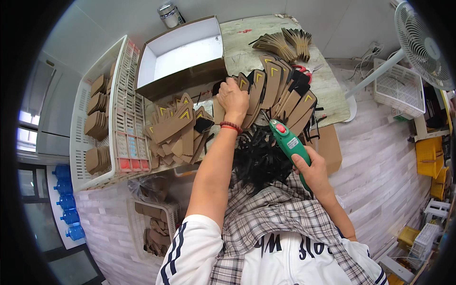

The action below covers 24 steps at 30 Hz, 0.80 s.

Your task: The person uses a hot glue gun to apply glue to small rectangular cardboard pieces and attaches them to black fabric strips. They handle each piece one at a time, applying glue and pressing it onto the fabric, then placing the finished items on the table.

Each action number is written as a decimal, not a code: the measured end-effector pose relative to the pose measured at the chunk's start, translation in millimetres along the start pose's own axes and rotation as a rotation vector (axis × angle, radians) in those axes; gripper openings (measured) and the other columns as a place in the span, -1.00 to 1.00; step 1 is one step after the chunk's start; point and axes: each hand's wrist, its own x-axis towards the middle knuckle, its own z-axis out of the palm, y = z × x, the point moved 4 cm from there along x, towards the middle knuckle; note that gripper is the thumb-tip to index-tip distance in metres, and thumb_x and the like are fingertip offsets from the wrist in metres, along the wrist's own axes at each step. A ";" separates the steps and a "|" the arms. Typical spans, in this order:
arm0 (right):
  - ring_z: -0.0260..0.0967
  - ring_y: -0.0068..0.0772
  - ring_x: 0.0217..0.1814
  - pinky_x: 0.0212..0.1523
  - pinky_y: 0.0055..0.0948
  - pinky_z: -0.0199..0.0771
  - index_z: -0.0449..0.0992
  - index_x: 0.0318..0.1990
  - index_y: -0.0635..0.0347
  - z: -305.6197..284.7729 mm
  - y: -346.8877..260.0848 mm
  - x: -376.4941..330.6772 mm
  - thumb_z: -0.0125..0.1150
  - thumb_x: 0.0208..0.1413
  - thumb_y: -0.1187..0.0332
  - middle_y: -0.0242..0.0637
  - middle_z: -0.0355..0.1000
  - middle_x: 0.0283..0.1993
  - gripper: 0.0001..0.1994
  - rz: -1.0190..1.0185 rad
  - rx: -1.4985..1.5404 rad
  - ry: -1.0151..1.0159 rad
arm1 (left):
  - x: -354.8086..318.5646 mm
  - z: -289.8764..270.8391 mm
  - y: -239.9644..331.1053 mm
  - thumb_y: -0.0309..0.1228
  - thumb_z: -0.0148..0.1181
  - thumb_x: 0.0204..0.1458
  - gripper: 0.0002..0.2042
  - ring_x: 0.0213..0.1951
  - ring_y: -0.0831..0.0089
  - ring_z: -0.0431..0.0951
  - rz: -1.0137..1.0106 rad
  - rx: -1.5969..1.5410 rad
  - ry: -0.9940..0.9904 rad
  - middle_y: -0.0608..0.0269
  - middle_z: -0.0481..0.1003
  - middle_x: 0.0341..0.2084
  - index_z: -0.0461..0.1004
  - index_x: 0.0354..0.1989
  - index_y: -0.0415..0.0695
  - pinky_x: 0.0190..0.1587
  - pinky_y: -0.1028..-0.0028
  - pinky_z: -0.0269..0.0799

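Observation:
My left hand (pixel 233 99) is closed at the left end of a fanned row, gripping a tan curved strap piece (pixel 218 112) partly hidden under the fingers. Similar tan pieces (pixel 271 83) with yellow chevron marks and black strips overlap along the row. In my right hand (pixel 313 172) is a green hand-held power tool (pixel 288 143) with a red button. Its narrow metal tip points toward the near edge of the row, close to some black strips. Below the tip, a heap of black strap ends (pixel 259 154) lies over my plaid apron (pixel 270 216).
Left of my arm lies a loose pile of tan pieces (pixel 178 128), beside a white plastic crate (pixel 114 142) with more stacks. An open box (pixel 183 54) stands behind. Red-handled scissors (pixel 308 73) and tan bundles (pixel 282 43) lie far right; a white fan (pixel 422 45) stands beyond.

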 end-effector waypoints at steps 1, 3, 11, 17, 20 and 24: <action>0.29 -0.65 -0.55 -0.52 -0.57 0.31 0.49 -0.15 0.31 -0.5 -2.2 1.3 0.27 0.10 0.21 -0.41 0.39 -0.54 -0.67 -0.009 -0.001 0.002 | -4.8 1.5 0.5 -0.39 0.29 -0.20 -0.70 -0.18 0.04 0.39 0.059 -0.029 0.033 0.04 0.38 -0.31 0.40 -0.27 -0.17 -0.13 0.12 0.24; 0.29 -0.66 -0.56 -0.53 -0.58 0.31 0.49 -0.15 0.31 -0.8 -1.0 3.1 0.27 0.10 0.21 -0.41 0.39 -0.55 -0.67 -0.012 0.006 0.011 | -16.5 -6.3 2.3 -0.40 0.28 -0.15 -0.81 -0.21 0.15 0.39 0.098 -0.201 0.104 0.13 0.39 -0.37 0.44 -0.37 -0.16 -0.14 0.18 0.24; 0.29 -0.67 -0.56 -0.54 -0.58 0.31 0.49 -0.14 0.32 7.1 -16.6 6.8 0.26 0.11 0.22 -0.42 0.39 -0.54 -0.68 -0.076 -0.014 0.035 | -47.6 -73.0 17.4 -0.50 0.10 0.15 -0.94 -0.40 0.66 0.44 -0.334 -1.495 0.018 0.38 0.50 -0.42 0.46 -0.26 -0.21 -0.31 0.64 0.36; 0.29 -0.67 -0.55 -0.52 -0.59 0.32 0.49 -0.13 0.32 10.7 -20.7 1.5 0.27 0.11 0.20 -0.42 0.39 -0.54 -0.66 -0.100 0.002 0.034 | -70.1 -85.2 31.1 -0.50 0.17 0.12 -0.96 -0.39 0.67 0.46 -0.473 -1.718 -0.028 0.38 0.52 -0.42 0.46 -0.33 -0.17 -0.31 0.65 0.38; 0.29 -0.67 -0.56 -0.52 -0.59 0.33 0.49 -0.13 0.32 9.1 -23.9 -2.7 0.27 0.10 0.19 -0.42 0.39 -0.54 -0.66 -0.089 0.018 0.032 | -76.5 -84.9 38.5 -0.52 0.19 0.09 -0.96 -0.39 0.65 0.48 -0.493 -1.715 0.008 0.36 0.53 -0.40 0.46 -0.33 -0.17 -0.33 0.64 0.39; 0.29 -0.68 -0.56 -0.53 -0.60 0.33 0.49 -0.14 0.32 6.2 -19.9 -3.7 0.27 0.11 0.18 -0.42 0.40 -0.54 -0.65 -0.077 0.019 0.045 | -87.5 -82.7 44.6 -0.52 0.23 0.07 -0.94 -0.45 0.63 0.50 -0.544 -1.725 -0.046 0.35 0.55 -0.42 0.45 -0.34 -0.15 -0.39 0.64 0.39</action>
